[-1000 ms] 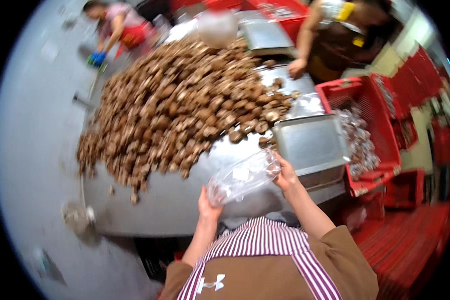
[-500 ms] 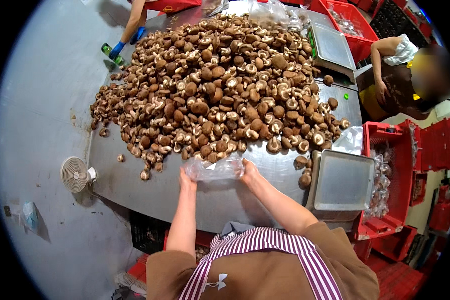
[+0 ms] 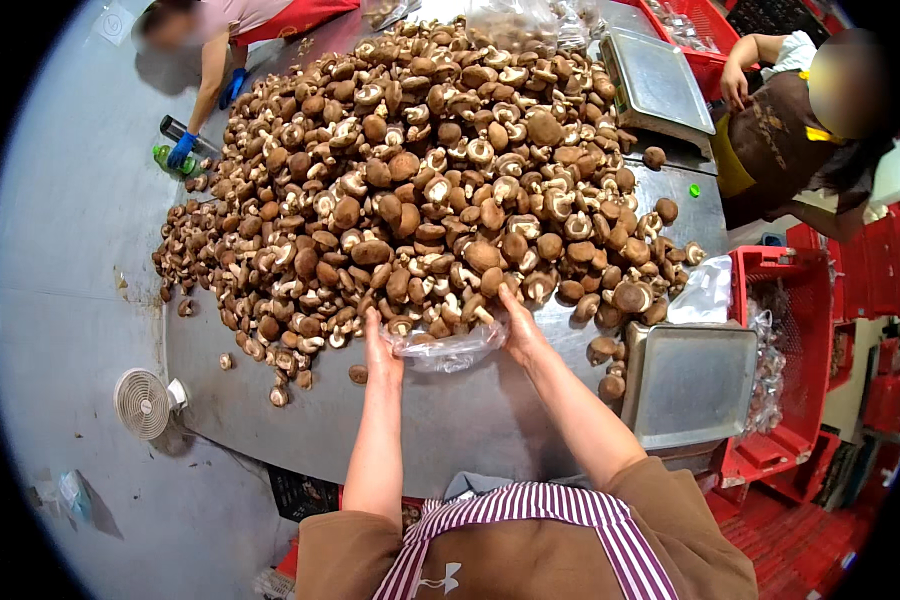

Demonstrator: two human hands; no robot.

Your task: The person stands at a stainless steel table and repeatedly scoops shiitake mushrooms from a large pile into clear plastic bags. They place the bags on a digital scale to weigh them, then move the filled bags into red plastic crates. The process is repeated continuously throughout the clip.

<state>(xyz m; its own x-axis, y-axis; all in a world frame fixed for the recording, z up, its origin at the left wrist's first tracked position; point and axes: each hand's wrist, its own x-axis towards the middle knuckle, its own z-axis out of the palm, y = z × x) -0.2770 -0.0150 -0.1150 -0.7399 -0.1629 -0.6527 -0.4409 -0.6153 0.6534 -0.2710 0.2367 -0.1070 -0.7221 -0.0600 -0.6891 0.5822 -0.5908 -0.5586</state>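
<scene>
Both forearms stretch forward over the near edge of the tabletop [image 3: 260,410], palms facing each other. The fingers of the left hand [image 3: 384,358] and the right hand [image 3: 523,332] grasp opposite sides of a clear plastic bag [image 3: 455,352], which is between them, against the near border of the mushroom pile [image 3: 483,256]. A white emblem [image 3: 440,577] marks the brown shirt [image 3: 515,560].
</scene>
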